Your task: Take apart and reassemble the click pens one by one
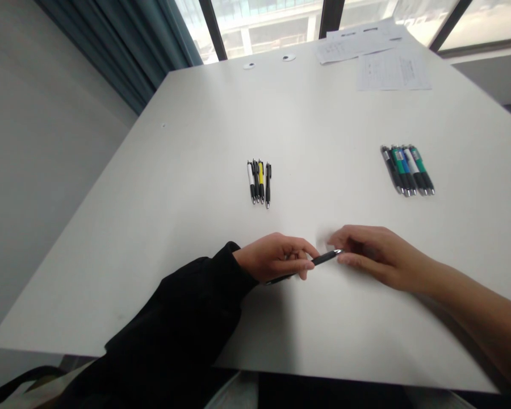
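Observation:
My left hand (281,255), in a black sleeve, is closed on a black pen (324,258) just above the table. The pen lies slantwise across the fingers, its silver tip pointing right. Around that tip, my right hand (372,253) has its thumb and curled fingers apart; it does not appear to grip the pen. Beyond my hands lies a small row of pens (256,182), white, black and yellow with dark grips. Farther right is a tight row of thicker pens (407,170) in black, green, blue and white.
The white table (187,199) spreads out to a window (272,28). Papers (394,71) lie at its far right corner, and two small white oval pieces (288,57) sit along the far edge. A blue curtain (132,45) hangs at the left.

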Demonstrator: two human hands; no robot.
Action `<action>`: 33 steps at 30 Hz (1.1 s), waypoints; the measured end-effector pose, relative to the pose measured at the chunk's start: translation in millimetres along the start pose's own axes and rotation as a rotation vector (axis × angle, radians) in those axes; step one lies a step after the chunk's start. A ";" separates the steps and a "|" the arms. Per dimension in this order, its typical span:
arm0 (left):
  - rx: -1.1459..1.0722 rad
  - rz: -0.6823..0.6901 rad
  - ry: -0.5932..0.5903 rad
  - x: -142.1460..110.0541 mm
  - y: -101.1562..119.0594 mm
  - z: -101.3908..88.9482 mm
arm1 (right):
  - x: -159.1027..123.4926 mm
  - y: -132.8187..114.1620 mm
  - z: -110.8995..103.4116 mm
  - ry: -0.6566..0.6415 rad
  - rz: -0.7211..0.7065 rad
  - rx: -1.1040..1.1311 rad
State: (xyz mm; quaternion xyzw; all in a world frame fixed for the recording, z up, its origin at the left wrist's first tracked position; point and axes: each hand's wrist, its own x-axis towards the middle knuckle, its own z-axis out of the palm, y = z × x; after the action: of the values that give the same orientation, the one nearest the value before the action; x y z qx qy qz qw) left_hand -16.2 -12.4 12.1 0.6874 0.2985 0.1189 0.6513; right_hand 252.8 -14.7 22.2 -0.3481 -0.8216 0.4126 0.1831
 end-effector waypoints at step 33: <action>-0.066 -0.002 0.075 1.9 -1.2 3.3 | 0.8 0.7 0.2 -0.080 -0.036 -0.076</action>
State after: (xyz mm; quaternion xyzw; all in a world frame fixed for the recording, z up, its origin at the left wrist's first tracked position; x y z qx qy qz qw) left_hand -13.2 -14.1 10.1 0.6602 0.3194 0.1536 0.6623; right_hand 252.4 -14.0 21.5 -0.3232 -0.8495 0.3912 0.1443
